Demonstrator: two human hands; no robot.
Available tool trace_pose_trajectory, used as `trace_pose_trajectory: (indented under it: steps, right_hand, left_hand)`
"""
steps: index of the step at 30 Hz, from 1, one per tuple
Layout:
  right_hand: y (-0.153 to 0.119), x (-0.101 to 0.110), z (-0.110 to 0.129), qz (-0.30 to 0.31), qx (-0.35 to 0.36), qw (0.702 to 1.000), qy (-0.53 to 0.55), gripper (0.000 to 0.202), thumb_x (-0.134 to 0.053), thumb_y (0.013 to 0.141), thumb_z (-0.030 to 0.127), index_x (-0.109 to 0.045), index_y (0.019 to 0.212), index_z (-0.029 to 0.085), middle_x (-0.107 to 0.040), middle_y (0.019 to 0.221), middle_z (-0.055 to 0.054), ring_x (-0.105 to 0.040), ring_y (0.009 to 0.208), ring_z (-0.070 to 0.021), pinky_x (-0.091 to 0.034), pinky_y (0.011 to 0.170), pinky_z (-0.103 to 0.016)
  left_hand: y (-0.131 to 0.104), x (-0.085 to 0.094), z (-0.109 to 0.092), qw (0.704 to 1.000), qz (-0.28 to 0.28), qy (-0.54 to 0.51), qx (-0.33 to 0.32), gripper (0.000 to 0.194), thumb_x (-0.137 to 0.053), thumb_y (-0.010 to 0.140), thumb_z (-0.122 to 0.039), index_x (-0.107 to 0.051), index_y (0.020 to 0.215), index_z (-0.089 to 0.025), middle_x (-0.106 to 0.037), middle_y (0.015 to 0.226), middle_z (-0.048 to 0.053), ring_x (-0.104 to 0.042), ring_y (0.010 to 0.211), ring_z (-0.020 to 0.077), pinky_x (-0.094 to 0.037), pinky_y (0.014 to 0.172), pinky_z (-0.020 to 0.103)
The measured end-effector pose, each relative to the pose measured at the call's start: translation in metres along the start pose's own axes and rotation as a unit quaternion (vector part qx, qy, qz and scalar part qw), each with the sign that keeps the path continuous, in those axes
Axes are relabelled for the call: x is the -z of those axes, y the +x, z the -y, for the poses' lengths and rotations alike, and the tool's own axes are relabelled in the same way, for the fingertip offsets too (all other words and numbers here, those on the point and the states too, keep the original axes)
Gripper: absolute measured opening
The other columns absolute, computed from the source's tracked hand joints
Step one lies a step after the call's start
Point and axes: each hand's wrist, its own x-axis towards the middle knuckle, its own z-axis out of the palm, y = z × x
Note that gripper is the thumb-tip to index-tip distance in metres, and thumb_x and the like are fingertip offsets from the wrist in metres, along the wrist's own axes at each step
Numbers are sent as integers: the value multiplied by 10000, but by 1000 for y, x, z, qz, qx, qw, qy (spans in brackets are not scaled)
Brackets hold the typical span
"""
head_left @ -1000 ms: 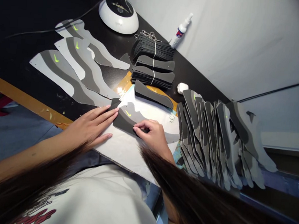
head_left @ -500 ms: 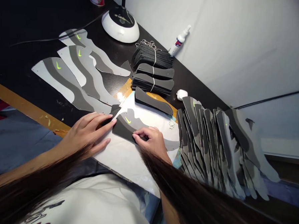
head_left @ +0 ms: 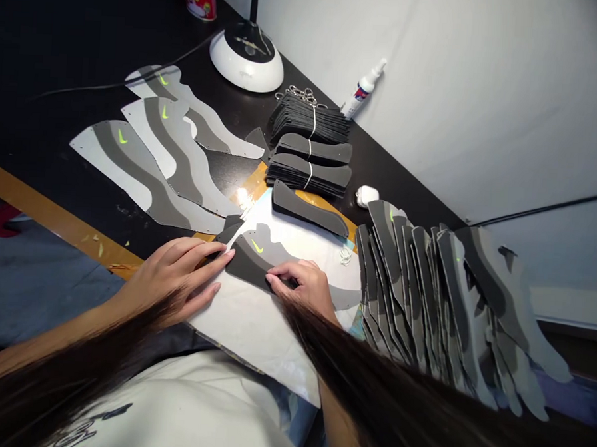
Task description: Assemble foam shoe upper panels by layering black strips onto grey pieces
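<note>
A grey shoe upper piece [head_left: 308, 277] with a dark panel and a small yellow-green swoosh lies flat on the white paper [head_left: 253, 328] before me. My left hand [head_left: 178, 274] rests at its left end, fingers stretched out, the fingertips touching the edge beside a small dark piece [head_left: 228, 228]. With thumb and forefinger together, my right hand [head_left: 302, 287] pinches at the near edge of the upper piece's dark panel. What lies under the right fingertips is hidden. Just beyond is a small stack of loose dark panels [head_left: 309, 211].
Finished-looking upper pieces [head_left: 179, 207] lie spread at the left. Banded bundles of dark panels [head_left: 308, 171] stand behind, near a lamp base [head_left: 247, 64] and a white bottle [head_left: 364, 88]. A row of upright upper pieces [head_left: 420, 283] crowds the right. A white case [head_left: 366, 196] sits near the wall.
The whole view has shifted slightly, so things appear a little lower and further right. Both hands keep nearly the same place on the upper piece.
</note>
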Motion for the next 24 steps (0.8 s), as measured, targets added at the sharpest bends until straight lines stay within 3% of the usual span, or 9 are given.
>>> trace_pose_trajectory:
  steps: [4, 10, 14, 20, 24]
  right_hand:
    - [0, 1, 2, 5, -9, 1000, -9, 96, -771, 877, 188, -807, 853, 273, -779, 753, 22, -655, 711, -176, -504, 814, -334]
    - [1, 1, 1, 6, -4, 1000, -7, 94, -770, 879, 186, -808, 851, 268, -782, 754, 21, -658, 709, -170, -499, 815, -326]
    - [1, 2, 3, 7, -6, 1000, -11, 104, -768, 884, 178, -807, 856, 270, -782, 761, 24, -661, 714, -169, -499, 840, -332]
    - [2, 3, 4, 14, -12, 1000, -8, 90, -779, 885, 188, -809, 858, 269, -774, 757, 27, -654, 731, -166, -493, 833, -322]
    - [4, 3, 4, 15, -14, 1000, -12, 92, -788, 880, 189, -806, 833, 266, -788, 765, 23, -640, 686, -160, -491, 819, -330]
  left_hand:
    - [-1, 1, 1, 1000, 1, -27, 15, 520, -559, 1018, -248, -505, 1535, -247, -646, 1454, 83, -630, 1276, 312, -518, 1118, 501]
    - [-6, -1, 8, 998, 7, -50, -42, 750, -531, 1016, -113, -265, 1690, -307, -619, 1524, 39, -543, 1451, 284, -495, 1162, 499]
    - [-7, -1, 8, 997, 9, -54, -53, 766, -530, 1017, -127, -241, 1703, -307, -611, 1532, 34, -532, 1463, 298, -499, 1150, 505]
    - [-6, 6, -1, 994, 69, -76, -31, 748, -440, 1066, -171, -123, 1721, -342, -512, 1622, 11, -409, 1560, 284, -387, 1271, 501]
    - [-11, 6, -3, 995, 86, -50, -33, 691, -401, 1100, -254, -113, 1726, -294, -431, 1674, 31, -369, 1581, 285, -304, 1314, 474]
